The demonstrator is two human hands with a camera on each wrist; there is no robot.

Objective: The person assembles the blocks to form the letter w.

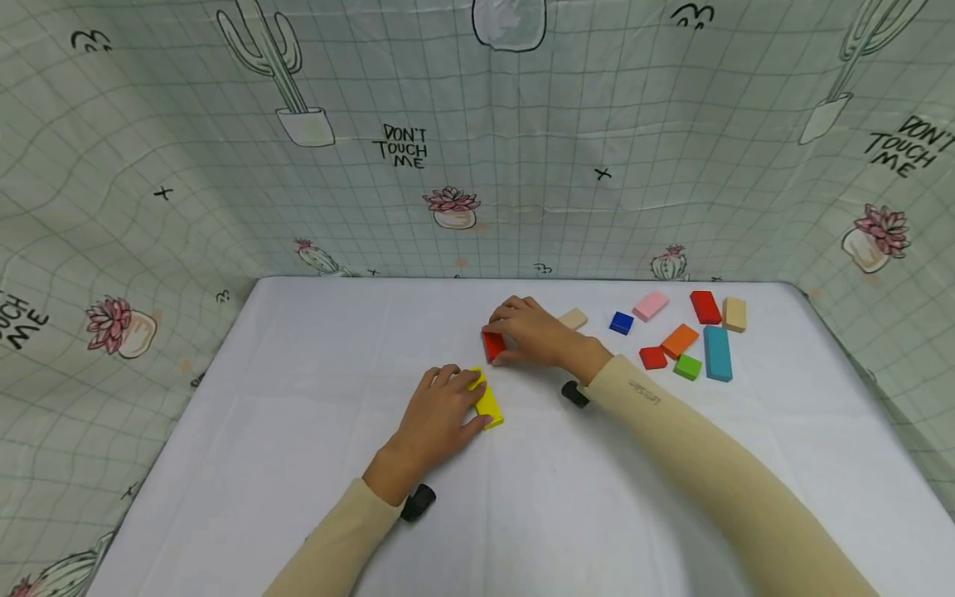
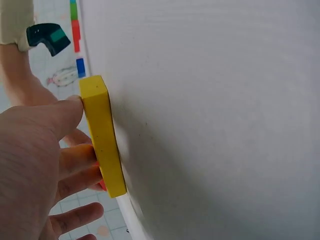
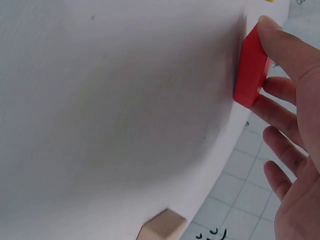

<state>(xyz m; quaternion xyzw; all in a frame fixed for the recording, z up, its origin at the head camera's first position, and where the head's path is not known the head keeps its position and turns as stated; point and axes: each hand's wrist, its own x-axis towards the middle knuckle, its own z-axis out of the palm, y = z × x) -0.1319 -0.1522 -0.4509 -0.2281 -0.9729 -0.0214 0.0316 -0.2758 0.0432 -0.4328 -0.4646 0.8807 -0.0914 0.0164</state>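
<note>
Near the middle of the table, my left hand (image 1: 440,414) grips a long yellow block (image 1: 488,406) between thumb and fingers. In the left wrist view the thumb sits near one end of the yellow block (image 2: 103,140), and the fingertips reach its far side lower down. Farther back, my right hand (image 1: 533,333) pinches a red block (image 1: 492,347). The right wrist view has the thumb on one end of this red block (image 3: 251,70) and two fingers at its other end. My palm and fingers hide part of it in the head view.
Behind the right hand lies a beige block (image 1: 574,318). Farther right are a blue block (image 1: 622,322), a pink block (image 1: 651,305), an orange block (image 1: 680,341), a green block (image 1: 687,366), a long teal block (image 1: 718,352) and others. A patterned cloth (image 1: 522,224) hangs beyond the white table (image 1: 298,431).
</note>
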